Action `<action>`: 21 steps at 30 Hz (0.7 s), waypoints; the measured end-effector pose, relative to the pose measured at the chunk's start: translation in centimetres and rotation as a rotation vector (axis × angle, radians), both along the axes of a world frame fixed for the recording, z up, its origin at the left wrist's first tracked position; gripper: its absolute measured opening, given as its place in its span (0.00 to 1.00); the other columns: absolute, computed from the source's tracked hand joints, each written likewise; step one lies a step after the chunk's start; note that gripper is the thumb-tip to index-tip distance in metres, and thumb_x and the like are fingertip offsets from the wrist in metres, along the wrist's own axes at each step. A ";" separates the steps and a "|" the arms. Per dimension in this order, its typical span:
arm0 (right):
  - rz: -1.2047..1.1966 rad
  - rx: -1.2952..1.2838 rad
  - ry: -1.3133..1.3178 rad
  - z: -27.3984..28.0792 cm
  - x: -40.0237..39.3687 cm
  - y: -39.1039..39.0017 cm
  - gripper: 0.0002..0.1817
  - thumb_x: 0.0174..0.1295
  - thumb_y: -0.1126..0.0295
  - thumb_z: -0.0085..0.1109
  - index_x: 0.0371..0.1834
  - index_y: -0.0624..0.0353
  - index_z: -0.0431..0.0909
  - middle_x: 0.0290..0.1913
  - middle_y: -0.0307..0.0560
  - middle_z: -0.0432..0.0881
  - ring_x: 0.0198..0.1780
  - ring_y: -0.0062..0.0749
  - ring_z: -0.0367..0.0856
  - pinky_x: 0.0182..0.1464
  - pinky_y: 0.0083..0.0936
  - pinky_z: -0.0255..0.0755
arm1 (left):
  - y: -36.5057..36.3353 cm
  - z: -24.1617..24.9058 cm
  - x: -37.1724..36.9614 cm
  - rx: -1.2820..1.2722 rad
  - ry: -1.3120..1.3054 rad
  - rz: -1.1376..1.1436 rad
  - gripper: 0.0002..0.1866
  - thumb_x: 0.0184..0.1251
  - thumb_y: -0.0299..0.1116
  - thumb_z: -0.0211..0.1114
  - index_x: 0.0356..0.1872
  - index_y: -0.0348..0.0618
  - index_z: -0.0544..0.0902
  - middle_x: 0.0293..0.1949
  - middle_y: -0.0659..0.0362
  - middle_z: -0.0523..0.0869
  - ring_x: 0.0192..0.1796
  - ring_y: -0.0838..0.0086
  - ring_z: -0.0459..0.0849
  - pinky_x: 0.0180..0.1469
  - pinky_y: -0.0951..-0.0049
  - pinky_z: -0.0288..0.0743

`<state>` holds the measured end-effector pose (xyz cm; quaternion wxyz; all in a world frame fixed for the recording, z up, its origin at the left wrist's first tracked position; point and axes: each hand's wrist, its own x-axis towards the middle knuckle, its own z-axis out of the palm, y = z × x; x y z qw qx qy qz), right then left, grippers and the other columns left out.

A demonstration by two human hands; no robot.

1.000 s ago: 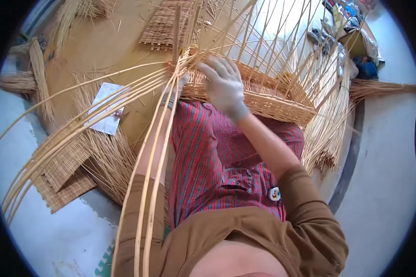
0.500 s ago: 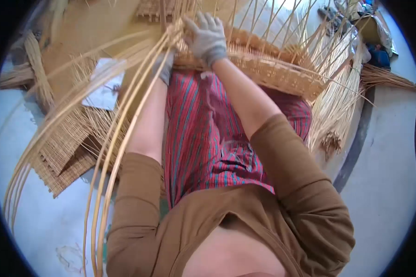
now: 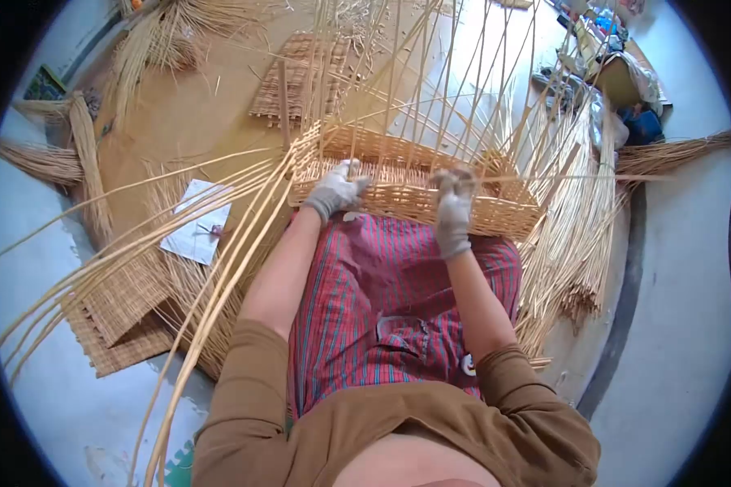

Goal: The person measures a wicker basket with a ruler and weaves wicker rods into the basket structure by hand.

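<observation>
A half-woven rectangular wicker basket point(image 3: 495, 213) rests at my knees, with tall upright stakes point(image 3: 422, 73) rising from it. My left hand point(image 3: 339, 193), in a grey-white glove, is closed over the near wall toward the left end, fingers at the rim. Farther right on the same wall is my right hand point(image 3: 453, 209), gloved too, its fingertips blurred. It appears closed on a thin cane strand point(image 3: 577, 177) that stretches out to the right. From the basket's left corner a bunch of long canes point(image 3: 235, 191) fans toward the lower left.
Bundles of pale cane point(image 3: 577, 235) lie on the right floor, more point(image 3: 162, 49) at the upper left. Woven panels point(image 3: 122, 304) and a white paper point(image 3: 196, 223) are at left. Another woven mat point(image 3: 296, 81) lies beyond the basket. Clutter point(image 3: 625, 77) sits upper right.
Both hands have come away from the left corner canes. My right hand has moved right along the near wall, and my left now grips the wall. The view has tilted up, showing more floor.
</observation>
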<state>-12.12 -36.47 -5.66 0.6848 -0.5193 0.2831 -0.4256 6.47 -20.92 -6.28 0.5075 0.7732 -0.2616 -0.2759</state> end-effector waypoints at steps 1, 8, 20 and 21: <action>0.001 -0.016 -0.006 -3.0 -0.4 -0.8 0.15 0.76 0.70 0.58 0.61 0.48 0.68 0.38 0.38 0.85 0.28 0.17 0.75 0.29 0.16 0.68 | -0.4 0.6 1.5 0.199 0.440 -0.178 0.14 0.75 0.33 0.65 0.58 0.47 0.82 0.43 0.53 0.91 0.36 0.64 0.91 0.36 0.66 0.87; 0.188 -0.855 0.352 8.7 12.7 -0.6 0.30 0.69 0.84 0.53 0.72 0.50 0.64 0.67 0.48 0.76 0.61 0.37 0.81 0.62 0.28 0.77 | -0.6 -1.9 0.1 -0.064 0.471 0.090 0.10 0.76 0.37 0.66 0.44 0.40 0.82 0.36 0.59 0.89 0.32 0.72 0.91 0.27 0.69 0.87; 0.287 -0.731 0.905 2.5 1.7 4.3 0.22 0.76 0.51 0.51 0.59 0.57 0.79 0.51 0.60 0.87 0.52 0.51 0.87 0.52 0.44 0.80 | -0.6 -6.6 1.4 -0.128 0.218 -0.073 0.15 0.63 0.36 0.76 0.45 0.46 0.81 0.34 0.56 0.89 0.35 0.68 0.91 0.36 0.65 0.84; 0.355 -0.745 0.977 1.2 3.8 3.4 0.24 0.76 0.48 0.48 0.58 0.56 0.80 0.54 0.62 0.86 0.56 0.56 0.84 0.58 0.46 0.76 | -0.6 -5.4 0.9 -0.136 0.218 -0.084 0.15 0.63 0.36 0.76 0.45 0.46 0.81 0.34 0.56 0.89 0.35 0.68 0.91 0.36 0.65 0.84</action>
